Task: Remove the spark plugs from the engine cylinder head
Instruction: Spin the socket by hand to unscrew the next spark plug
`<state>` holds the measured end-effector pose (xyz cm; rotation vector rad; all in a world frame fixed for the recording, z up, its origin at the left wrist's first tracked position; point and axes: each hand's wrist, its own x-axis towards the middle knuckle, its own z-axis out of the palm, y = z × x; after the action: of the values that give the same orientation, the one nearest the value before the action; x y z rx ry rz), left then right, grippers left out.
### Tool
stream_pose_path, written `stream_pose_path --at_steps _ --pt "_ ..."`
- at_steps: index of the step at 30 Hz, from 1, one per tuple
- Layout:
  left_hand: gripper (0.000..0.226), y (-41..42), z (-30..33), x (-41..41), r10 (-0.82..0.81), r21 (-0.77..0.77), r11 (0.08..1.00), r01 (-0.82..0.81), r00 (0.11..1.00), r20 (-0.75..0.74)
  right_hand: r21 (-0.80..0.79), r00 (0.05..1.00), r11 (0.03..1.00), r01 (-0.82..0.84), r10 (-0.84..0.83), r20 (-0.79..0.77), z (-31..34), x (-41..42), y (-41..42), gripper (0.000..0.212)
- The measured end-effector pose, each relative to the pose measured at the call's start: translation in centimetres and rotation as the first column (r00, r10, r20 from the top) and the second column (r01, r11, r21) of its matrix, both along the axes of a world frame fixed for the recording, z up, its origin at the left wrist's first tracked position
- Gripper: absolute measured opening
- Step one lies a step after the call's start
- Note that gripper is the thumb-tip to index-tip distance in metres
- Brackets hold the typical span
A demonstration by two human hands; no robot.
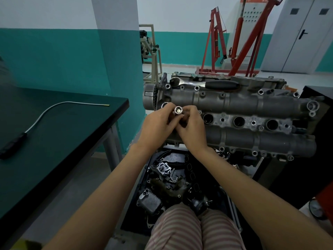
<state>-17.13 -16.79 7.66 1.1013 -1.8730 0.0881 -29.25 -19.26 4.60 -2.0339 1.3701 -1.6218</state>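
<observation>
Here, a short shiny steel spark plug socket (178,111) is being held above the left end of the grey cast-aluminium engine cylinder head (234,105), its open mouth turned up toward the camera. Inside the mouth a pale metal tip is being glimpsed, which is judged to be a spark plug seated in the socket, though it is too small for certainty. The left hand (158,123) is curled round the socket's left side, thumb and fingers pinching it near the rim. The right hand (191,127) is closed against its right and lower side; what its fingertips are gripping beneath cannot be told.

The socket is being judged stiff, smooth and perhaps oily, so a firm pinch on its barrel is being advised rather than on the rim. A plug would be light but fragile at its ceramic body, and is best being drawn out by its metal end.

3 open dark round plug wells (239,121) are lying in a row just to the right of the hands. A chrome ratchet wrench with a black handle (207,84) is resting on the head's far edge, apart from both hands.
</observation>
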Motion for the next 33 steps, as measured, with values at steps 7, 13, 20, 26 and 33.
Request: stream_pose_path --at_steps 7,13,20,26,33 --pt "0.027 -0.04 -0.17 -0.34 0.034 -0.002 0.999 -0.034 0.998 -0.051 -0.096 0.998 0.995 -0.018 0.013 -0.055 -0.17 -0.24 0.49 0.005" --pt "0.017 0.40 -0.33 -0.10 -0.030 -0.057 0.998 0.030 1.000 0.008 -0.089 0.992 0.996 -0.029 0.018 -0.121 -0.05 -0.23 0.47 0.014" --pt "0.028 0.25 -0.38 -0.75 0.050 0.013 0.999 -0.049 0.991 -0.121 0.019 1.000 1.000 -0.006 0.005 0.028 0.06 -0.01 0.17 0.018" --pt "0.022 0.73 -0.35 -0.48 0.015 -0.035 0.999 -0.017 0.999 -0.051 -0.093 0.997 0.994 -0.050 0.045 -0.055 -0.05 -0.32 0.64 0.011" --pt "0.029 0.35 -0.31 -1.00 0.061 0.003 0.998 -0.061 0.984 -0.170 0.005 1.000 1.000 -0.019 0.019 -0.015 -0.03 -0.11 0.33 0.028"
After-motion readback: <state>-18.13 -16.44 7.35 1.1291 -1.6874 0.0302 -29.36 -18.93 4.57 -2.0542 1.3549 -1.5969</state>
